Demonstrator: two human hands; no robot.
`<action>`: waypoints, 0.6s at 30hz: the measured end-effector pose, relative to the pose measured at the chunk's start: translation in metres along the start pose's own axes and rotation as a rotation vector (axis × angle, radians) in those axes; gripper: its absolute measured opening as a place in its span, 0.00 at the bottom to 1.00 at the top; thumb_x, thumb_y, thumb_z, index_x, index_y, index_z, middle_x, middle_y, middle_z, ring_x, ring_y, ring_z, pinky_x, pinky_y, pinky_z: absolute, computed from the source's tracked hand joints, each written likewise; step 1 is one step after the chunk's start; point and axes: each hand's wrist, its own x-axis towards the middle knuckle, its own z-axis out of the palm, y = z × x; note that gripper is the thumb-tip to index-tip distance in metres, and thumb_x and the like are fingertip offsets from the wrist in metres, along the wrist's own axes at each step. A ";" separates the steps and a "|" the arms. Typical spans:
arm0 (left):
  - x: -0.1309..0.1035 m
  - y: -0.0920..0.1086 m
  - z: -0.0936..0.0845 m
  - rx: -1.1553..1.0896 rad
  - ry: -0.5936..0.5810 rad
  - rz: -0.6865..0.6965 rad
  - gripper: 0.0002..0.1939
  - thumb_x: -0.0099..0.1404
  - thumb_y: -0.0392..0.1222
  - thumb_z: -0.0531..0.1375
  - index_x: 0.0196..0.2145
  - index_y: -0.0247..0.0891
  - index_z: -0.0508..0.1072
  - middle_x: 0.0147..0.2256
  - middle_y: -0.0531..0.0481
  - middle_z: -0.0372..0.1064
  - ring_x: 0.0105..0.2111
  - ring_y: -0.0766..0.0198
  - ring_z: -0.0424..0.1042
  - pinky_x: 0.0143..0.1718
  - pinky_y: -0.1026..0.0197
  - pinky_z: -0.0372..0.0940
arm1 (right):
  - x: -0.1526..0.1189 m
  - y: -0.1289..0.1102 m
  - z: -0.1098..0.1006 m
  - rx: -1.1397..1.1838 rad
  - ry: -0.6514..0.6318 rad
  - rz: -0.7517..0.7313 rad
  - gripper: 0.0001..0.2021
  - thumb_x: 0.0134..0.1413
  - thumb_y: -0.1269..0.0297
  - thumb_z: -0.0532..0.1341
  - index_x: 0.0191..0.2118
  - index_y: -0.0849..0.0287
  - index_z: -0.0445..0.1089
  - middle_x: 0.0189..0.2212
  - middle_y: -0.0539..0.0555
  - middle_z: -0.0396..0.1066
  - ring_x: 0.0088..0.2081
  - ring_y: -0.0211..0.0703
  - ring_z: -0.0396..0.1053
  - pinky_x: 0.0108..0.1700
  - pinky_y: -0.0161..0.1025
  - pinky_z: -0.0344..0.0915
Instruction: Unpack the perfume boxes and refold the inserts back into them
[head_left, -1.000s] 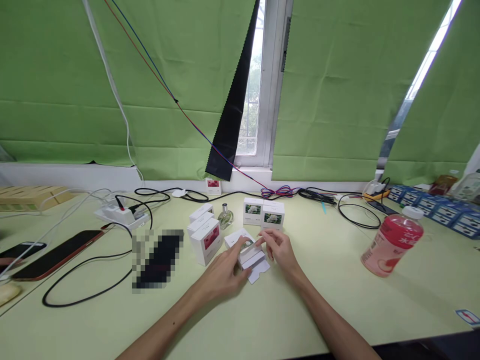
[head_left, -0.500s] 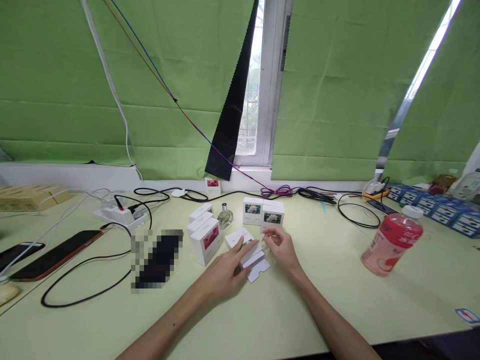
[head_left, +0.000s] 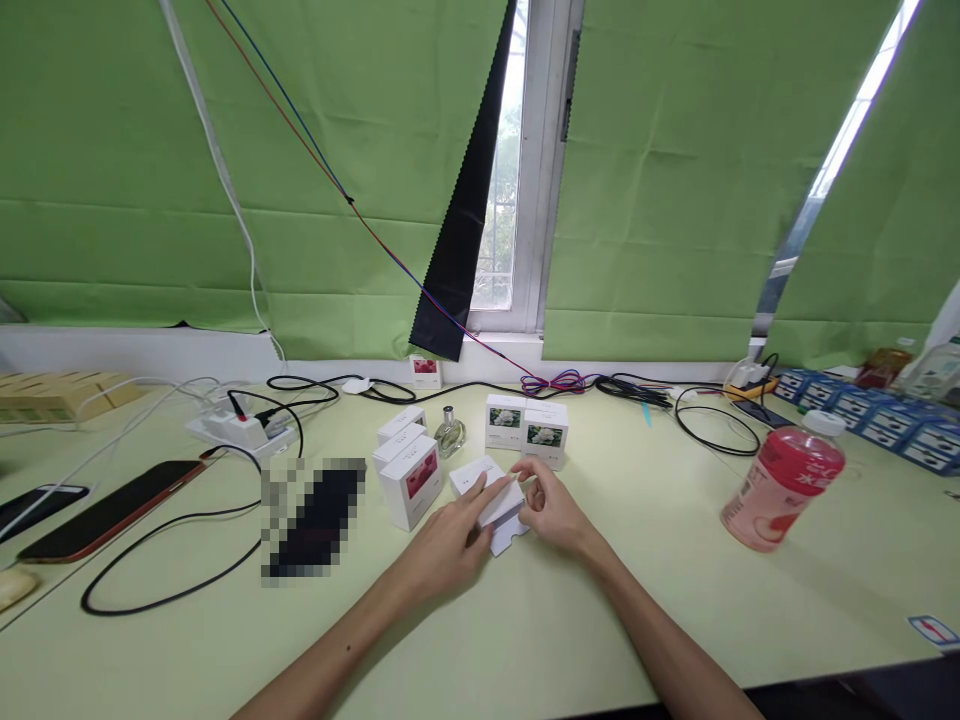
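Note:
A small white box [head_left: 475, 472] lies on the table with a notched end flap [head_left: 505, 534] folded out towards me. My left hand [head_left: 448, 532] is closed around its near left side, index finger stretched across the top. At the box's right end, my right hand [head_left: 553, 505] is bent in a pinch, with index fingertip and thumb against the edge by the flap. Whatever is inside the box is hidden. Behind it stand two white boxes with white-flower pictures [head_left: 545, 437]. Left of it are several white boxes with red-flower pictures [head_left: 413, 482] and a glass perfume bottle [head_left: 450, 434].
A pink drink bottle [head_left: 782, 487] stands on the right. Black cables [head_left: 634, 391] run along the back, and a power strip [head_left: 244, 428] sits at left. Phones [head_left: 112, 510] lie near the left edge. Blue boxes [head_left: 870, 415] are lined up at the far right.
My right hand has moved left and slightly down onto the open end of the box. The box and its flap have shifted slightly; my left hand stays on it.

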 end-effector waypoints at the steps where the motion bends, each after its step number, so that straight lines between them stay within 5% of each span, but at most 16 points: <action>1: 0.000 0.000 0.000 0.000 0.000 -0.001 0.32 0.70 0.40 0.51 0.69 0.56 0.48 0.68 0.42 0.48 0.48 0.54 0.75 0.48 0.54 0.67 | 0.000 0.000 0.000 -0.010 -0.006 -0.002 0.26 0.38 0.74 0.57 0.49 0.55 0.62 0.43 0.50 0.59 0.27 0.31 0.59 0.31 0.34 0.60; 6: 0.001 -0.002 0.002 0.003 -0.001 -0.012 0.32 0.70 0.39 0.51 0.69 0.56 0.48 0.69 0.43 0.48 0.59 0.49 0.67 0.54 0.49 0.64 | -0.001 0.003 0.001 -0.046 -0.012 -0.023 0.26 0.39 0.76 0.57 0.49 0.55 0.62 0.42 0.49 0.59 0.27 0.31 0.60 0.31 0.34 0.61; 18: 0.001 0.000 0.001 0.001 -0.008 -0.009 0.32 0.70 0.38 0.51 0.69 0.56 0.49 0.69 0.44 0.48 0.61 0.49 0.64 0.56 0.49 0.63 | 0.002 0.006 0.001 -0.079 0.000 -0.043 0.23 0.42 0.80 0.54 0.47 0.56 0.63 0.41 0.50 0.62 0.27 0.32 0.60 0.31 0.34 0.62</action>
